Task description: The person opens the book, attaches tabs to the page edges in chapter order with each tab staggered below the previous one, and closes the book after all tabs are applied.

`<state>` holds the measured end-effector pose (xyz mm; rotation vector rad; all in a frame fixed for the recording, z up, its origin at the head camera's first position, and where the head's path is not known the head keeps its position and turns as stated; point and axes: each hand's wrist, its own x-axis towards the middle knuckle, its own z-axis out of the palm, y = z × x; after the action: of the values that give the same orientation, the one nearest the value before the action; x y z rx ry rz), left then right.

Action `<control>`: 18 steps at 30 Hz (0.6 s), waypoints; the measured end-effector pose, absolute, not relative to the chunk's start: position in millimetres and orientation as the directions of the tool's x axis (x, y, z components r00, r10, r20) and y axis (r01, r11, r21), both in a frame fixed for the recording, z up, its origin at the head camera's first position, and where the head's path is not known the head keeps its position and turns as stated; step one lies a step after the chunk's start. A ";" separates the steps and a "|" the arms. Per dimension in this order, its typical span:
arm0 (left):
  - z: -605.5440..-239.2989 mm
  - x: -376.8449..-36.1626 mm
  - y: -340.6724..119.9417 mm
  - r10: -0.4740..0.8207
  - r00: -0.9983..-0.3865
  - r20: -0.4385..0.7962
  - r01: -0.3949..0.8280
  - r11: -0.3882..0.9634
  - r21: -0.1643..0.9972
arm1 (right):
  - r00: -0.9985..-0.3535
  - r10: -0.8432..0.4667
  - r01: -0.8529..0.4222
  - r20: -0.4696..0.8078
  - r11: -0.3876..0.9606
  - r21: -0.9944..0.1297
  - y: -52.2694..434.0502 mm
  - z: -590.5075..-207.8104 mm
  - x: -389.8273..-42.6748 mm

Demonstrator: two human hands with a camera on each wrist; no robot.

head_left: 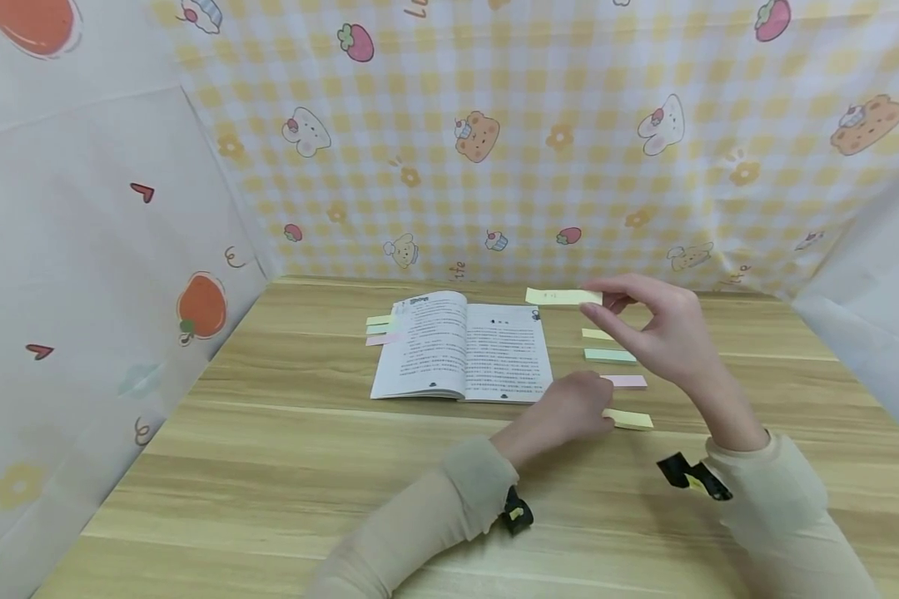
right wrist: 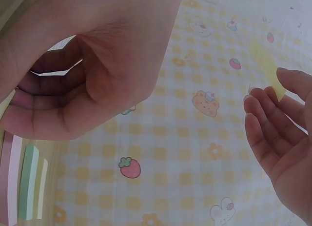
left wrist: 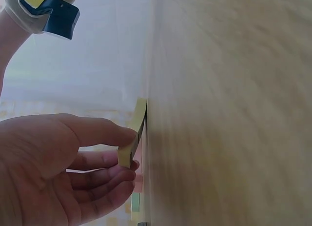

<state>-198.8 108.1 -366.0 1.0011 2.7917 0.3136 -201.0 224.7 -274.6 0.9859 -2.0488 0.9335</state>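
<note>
My right hand (head_left: 592,306) is raised above the table and pinches one end of a yellow sticky strip (head_left: 562,296) between thumb and fingers. In the right wrist view that strip (right wrist: 265,65) shows pale above the fingertips. My left hand (head_left: 603,420) rests on the table and pinches the near yellow sticky pad (head_left: 633,420). The left wrist view shows my thumb and fingers (left wrist: 122,177) closed on the edge of that pad (left wrist: 134,133). An open book (head_left: 464,345) lies flat just left of both hands.
Pink (head_left: 627,381), green (head_left: 609,355) and yellow (head_left: 596,334) sticky pads lie in a row right of the book. Several coloured tabs (head_left: 380,329) stick out from the book's left edge. Patterned cloth walls (head_left: 494,141) enclose the wooden table (head_left: 270,449) on three sides.
</note>
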 end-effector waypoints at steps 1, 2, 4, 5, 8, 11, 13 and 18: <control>-366.5 -198.5 108.6 0.639 -0.765 -0.077 0.609 0.757 0.238 | -0.490 -0.353 -0.833 0.797 0.458 -0.309 224.9 -274.9 -201.5; -367.0 -198.3 109.3 0.636 -0.767 -0.077 0.607 0.760 0.230 | -0.492 -0.353 -0.832 0.796 0.459 -0.311 225.0 -275.2 -201.8; -368.3 -198.0 110.8 0.627 -0.775 -0.076 0.599 0.768 0.228 | -0.496 -0.353 -0.830 0.793 0.461 -0.314 225.4 -275.8 -202.5; -369.0 -198.1 111.6 0.623 -0.779 -0.075 0.594 0.771 0.230 | -0.499 -0.354 -0.829 0.791 0.461 -0.316 225.6 -276.0 -202.9; -371.3 -198.5 113.9 0.613 -0.786 -0.076 0.586 0.779 0.222 | -0.506 -0.355 -0.824 0.786 0.469 -0.319 226.0 -276.4 -203.4; -372.5 -198.3 116.0 0.607 -0.790 -0.078 0.583 0.786 0.207 | -0.508 -0.356 -0.822 0.784 0.472 -0.319 226.4 -276.6 -203.9; -373.0 -197.9 117.2 0.604 -0.793 -0.082 0.580 0.789 0.202 | -0.509 -0.356 -0.821 0.784 0.473 -0.318 226.6 -276.6 -203.9; -372.5 -195.1 119.3 0.579 -0.809 -0.103 0.553 0.808 0.204 | -0.515 -0.363 -0.820 0.777 0.472 -0.324 227.3 -276.6 -203.7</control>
<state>-195.1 119.3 -372.5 0.8928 2.8330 0.2460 -203.7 227.3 -276.6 0.9768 -2.0864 0.9307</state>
